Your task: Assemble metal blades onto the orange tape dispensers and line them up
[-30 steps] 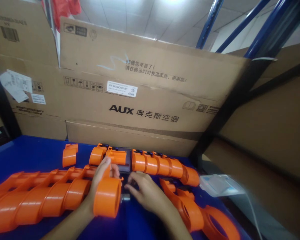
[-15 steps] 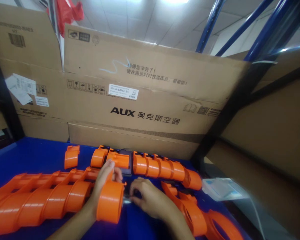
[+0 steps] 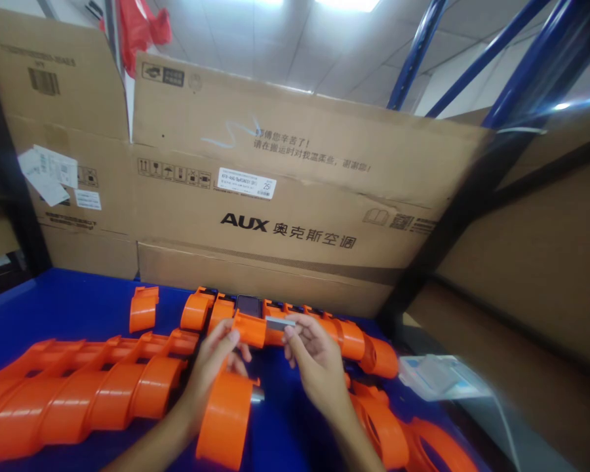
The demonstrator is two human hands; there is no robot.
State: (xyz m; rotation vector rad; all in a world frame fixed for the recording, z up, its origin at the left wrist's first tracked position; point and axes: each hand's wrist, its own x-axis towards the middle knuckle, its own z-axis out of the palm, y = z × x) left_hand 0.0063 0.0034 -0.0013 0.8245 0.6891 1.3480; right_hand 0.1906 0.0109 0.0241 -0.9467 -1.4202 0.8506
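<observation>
Strip [image 3: 279, 323], grey, pinched in right grip [image 3: 318, 360], left end at orange part [image 3: 250, 330], contact unclear, part clasped by left grip [image 3: 215, 354], both above blue surface [image 3: 285, 426], row of rings [image 3: 103, 396] at left.

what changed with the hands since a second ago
The right hand moved up and to the right, and now visibly pinches a grey strip at the end of the orange part. The left hand kept its hold on that part; the orange row at left stayed put.
</observation>
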